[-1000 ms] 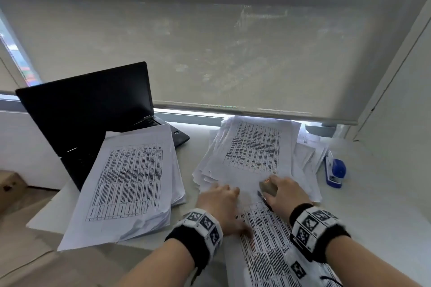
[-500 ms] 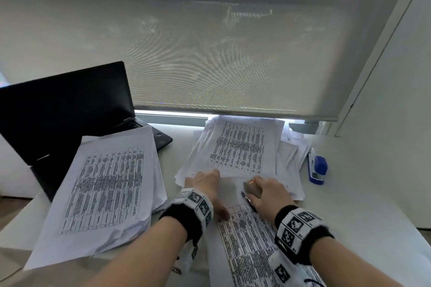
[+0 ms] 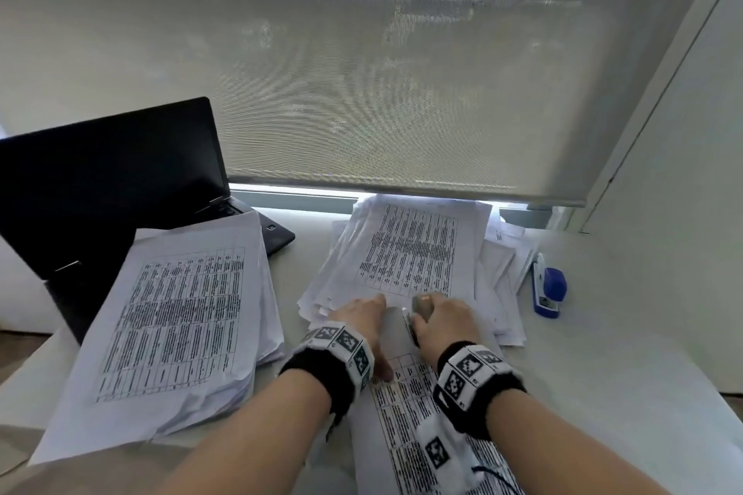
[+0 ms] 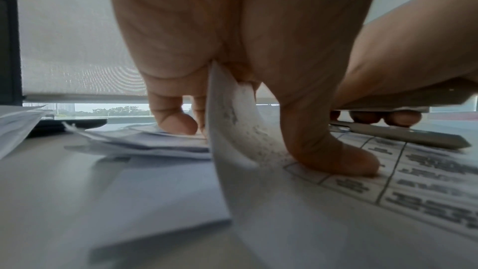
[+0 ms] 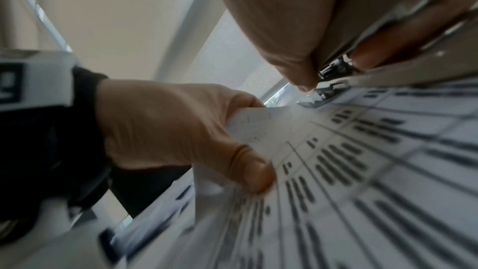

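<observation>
Near the front edge of the table (image 3: pixel 603 354) the left hand (image 3: pixel 362 319) pinches a corner of the printed sheets (image 3: pixel 406 410), the right hand (image 3: pixel 448 319) grips the stapler (image 3: pixel 423 302) over it, seemingly not yet squeezed, a loose stack (image 3: pixel 410 249) waiting beyond.

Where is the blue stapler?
In the head view, the blue plastic stapler lies on the white desk, on the right, just beside the messy middle pile of printed papers.

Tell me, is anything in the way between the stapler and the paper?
Nothing visible is. The grey stapler in the right hand is at the printed sheets' top edge. The left hand only holds the sheets beside it, thumb clear of the stapler's mouth.
</observation>
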Action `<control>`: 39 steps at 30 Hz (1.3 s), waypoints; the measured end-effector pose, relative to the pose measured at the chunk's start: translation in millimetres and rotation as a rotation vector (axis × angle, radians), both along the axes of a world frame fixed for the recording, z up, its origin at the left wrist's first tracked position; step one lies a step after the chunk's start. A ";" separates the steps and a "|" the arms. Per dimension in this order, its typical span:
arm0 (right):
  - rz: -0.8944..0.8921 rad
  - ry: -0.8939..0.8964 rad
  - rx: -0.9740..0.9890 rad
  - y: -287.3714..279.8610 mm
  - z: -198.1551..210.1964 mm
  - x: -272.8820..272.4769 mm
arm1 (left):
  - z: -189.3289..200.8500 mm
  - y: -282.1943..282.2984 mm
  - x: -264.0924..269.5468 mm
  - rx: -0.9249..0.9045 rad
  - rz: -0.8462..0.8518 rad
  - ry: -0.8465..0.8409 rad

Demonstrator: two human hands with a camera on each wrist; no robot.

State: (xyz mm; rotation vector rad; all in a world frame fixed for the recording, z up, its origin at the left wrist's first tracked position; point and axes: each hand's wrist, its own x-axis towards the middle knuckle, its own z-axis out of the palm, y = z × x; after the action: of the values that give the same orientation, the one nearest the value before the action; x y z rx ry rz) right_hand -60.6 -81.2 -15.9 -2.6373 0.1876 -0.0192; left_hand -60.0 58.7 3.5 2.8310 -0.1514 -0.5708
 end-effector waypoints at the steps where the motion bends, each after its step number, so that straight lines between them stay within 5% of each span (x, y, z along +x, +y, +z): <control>1: -0.022 -0.004 0.033 0.2 0.4 1.5 | 0.2 0.3 -0.6 -0.001 -0.001 0.001; 5: -0.060 -0.028 0.139 -15.2 4.4 0.7 | 1.6 1.7 -1.9 -0.028 0.017 0.011; 11: 0.060 0.094 -0.084 -64.0 10.3 -25.3 | 3.6 0.8 -3.6 -0.020 0.026 0.009; 21: 0.053 0.103 -0.082 -55.9 7.1 -11.4 | 4.1 0.6 -9.9 -0.067 0.063 0.019; 39: -0.178 -0.057 0.225 -46.8 9.8 12.1 | 2.2 -4.2 -11.9 0.040 0.035 -0.036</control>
State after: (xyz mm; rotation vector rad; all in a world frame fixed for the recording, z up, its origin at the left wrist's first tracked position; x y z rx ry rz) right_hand -48.5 -128.0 -6.1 -2.3853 0.3816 -0.1261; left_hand -71.9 54.5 5.7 2.8772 -0.0972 -0.5218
